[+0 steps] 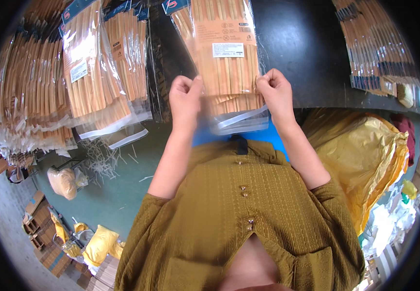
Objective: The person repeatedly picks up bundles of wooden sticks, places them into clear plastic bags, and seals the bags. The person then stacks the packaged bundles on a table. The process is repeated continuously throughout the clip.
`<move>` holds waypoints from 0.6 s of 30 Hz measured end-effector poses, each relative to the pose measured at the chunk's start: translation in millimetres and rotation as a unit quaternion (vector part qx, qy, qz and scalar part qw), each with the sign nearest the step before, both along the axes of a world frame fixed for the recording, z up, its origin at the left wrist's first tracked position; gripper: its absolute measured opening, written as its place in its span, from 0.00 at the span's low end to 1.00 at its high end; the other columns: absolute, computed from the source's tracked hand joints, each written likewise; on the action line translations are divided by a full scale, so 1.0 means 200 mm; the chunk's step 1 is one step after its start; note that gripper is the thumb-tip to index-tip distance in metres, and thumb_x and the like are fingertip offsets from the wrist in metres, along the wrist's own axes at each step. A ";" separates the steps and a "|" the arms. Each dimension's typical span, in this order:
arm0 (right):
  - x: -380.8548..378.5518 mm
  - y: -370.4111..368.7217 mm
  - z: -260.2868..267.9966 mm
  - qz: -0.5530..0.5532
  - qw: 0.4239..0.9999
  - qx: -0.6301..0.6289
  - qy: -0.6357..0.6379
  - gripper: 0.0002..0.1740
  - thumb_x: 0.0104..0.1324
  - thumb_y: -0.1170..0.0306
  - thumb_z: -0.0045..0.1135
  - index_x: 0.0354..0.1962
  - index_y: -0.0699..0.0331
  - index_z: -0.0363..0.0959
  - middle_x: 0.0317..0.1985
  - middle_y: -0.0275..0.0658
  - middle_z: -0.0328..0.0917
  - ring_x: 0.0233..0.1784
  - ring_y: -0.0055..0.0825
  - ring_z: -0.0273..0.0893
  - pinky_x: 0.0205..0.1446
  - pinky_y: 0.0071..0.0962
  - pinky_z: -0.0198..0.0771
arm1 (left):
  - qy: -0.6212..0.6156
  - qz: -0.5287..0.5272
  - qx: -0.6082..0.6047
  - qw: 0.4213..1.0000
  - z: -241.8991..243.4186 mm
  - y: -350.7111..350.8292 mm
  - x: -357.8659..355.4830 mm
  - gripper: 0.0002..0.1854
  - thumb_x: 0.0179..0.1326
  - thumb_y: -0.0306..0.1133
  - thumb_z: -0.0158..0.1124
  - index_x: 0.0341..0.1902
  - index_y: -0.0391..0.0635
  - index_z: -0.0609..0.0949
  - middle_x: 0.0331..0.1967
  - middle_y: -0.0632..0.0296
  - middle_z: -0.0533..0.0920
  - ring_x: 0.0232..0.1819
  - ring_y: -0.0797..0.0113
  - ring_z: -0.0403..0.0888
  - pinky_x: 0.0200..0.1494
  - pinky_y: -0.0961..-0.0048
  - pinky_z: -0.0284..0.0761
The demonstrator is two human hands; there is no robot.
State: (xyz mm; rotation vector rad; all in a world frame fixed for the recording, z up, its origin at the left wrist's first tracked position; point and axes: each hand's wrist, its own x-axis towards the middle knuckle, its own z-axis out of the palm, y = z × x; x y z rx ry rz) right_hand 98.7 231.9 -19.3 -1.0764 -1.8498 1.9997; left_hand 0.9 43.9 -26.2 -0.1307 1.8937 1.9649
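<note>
A clear plastic packet of wooden chopsticks (pixel 228 74) with a white printed label lies at the near edge of the black table. My left hand (pixel 186 96) pinches its left side with thumb and finger. Opposite, my right hand (pixel 275 89) grips the right side near the lower corner. The packet's flap (pixel 242 122), with a pale strip across it, hangs towards me past the table edge. Partly under this packet, another chopstick packet (pixel 182 23) shows at the upper left.
Many chopstick packets (pixel 32 80) are stacked at the left, some with loose flaps (pixel 113 129) over the edge. More packets (pixel 377 47) lie at the right on the black table (pixel 301 54). Paper strips (pixel 103 160) litter the green floor; a yellow woven sack (pixel 362 145) stands right.
</note>
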 end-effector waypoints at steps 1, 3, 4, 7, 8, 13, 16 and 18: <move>0.00 0.01 0.01 -0.001 1.000 -0.017 0.005 0.12 0.65 0.72 0.60 0.24 0.61 0.67 0.21 0.26 0.70 0.25 0.10 0.65 0.28 0.20 0.61 | -0.013 -0.007 0.004 1.000 0.00 0.00 -0.01 0.11 0.71 0.32 0.64 0.31 0.47 0.74 0.20 0.75 0.71 0.17 0.86 0.60 0.18 0.82 0.52; -0.01 0.04 0.02 0.010 0.998 -0.052 0.023 0.12 0.65 0.71 0.59 0.25 0.60 0.67 0.22 0.26 0.71 0.25 0.10 0.65 0.29 0.19 0.61 | -0.015 -0.024 0.030 0.999 0.01 -0.02 -0.03 0.10 0.71 0.34 0.63 0.33 0.46 0.76 0.22 0.71 0.75 0.14 0.84 0.60 0.16 0.83 0.53; -0.02 0.06 0.03 0.034 0.998 -0.050 0.008 0.12 0.66 0.69 0.58 0.25 0.60 0.68 0.22 0.27 0.71 0.25 0.12 0.65 0.30 0.18 0.60 | -0.030 -0.047 0.014 0.998 0.01 -0.03 -0.04 0.10 0.72 0.36 0.62 0.34 0.46 0.78 0.22 0.72 0.75 0.15 0.84 0.60 0.17 0.83 0.52; -0.04 0.11 0.03 0.081 0.995 -0.062 -0.001 0.11 0.69 0.66 0.55 0.27 0.58 0.70 0.22 0.23 0.66 0.25 0.10 0.61 0.32 0.17 0.57 | -0.025 -0.109 0.003 0.994 0.01 -0.07 -0.09 0.11 0.72 0.39 0.63 0.33 0.49 0.78 0.19 0.78 0.67 0.17 0.86 0.57 0.18 0.82 0.48; -0.05 0.12 0.03 0.093 0.994 -0.049 -0.002 0.12 0.70 0.66 0.54 0.26 0.58 0.71 0.21 0.24 0.66 0.24 0.10 0.60 0.32 0.17 0.57 | -0.028 -0.125 -0.016 0.992 0.01 -0.08 -0.10 0.13 0.73 0.39 0.62 0.31 0.49 0.79 0.19 0.78 0.66 0.19 0.86 0.57 0.20 0.81 0.50; -0.05 0.17 0.01 0.084 0.982 0.168 -0.017 0.08 0.67 0.67 0.58 0.33 0.63 0.76 0.29 0.34 0.78 0.32 0.24 0.75 0.41 0.27 0.70 | 0.058 -0.145 -0.084 0.984 0.00 -0.11 -0.11 0.16 0.73 0.40 0.61 0.29 0.46 0.78 0.20 0.76 0.70 0.19 0.86 0.59 0.21 0.82 0.52; 0.02 0.12 0.09 0.026 0.865 0.495 0.082 0.14 0.63 0.64 0.65 0.42 0.64 0.77 0.43 0.43 0.82 0.48 0.35 0.80 0.56 0.37 0.72 | 0.089 -0.143 -0.083 0.982 0.05 -0.11 -0.11 0.15 0.73 0.40 0.62 0.30 0.46 0.79 0.21 0.75 0.72 0.19 0.86 0.61 0.21 0.82 0.51; 0.08 0.05 0.17 0.049 0.774 0.612 0.151 0.21 0.62 0.64 0.69 0.50 0.63 0.76 0.54 0.45 0.80 0.60 0.40 0.76 0.66 0.42 0.68 | 0.059 -0.139 -0.044 0.988 0.12 -0.10 -0.09 0.14 0.73 0.39 0.62 0.31 0.46 0.80 0.21 0.75 0.72 0.19 0.86 0.61 0.21 0.83 0.52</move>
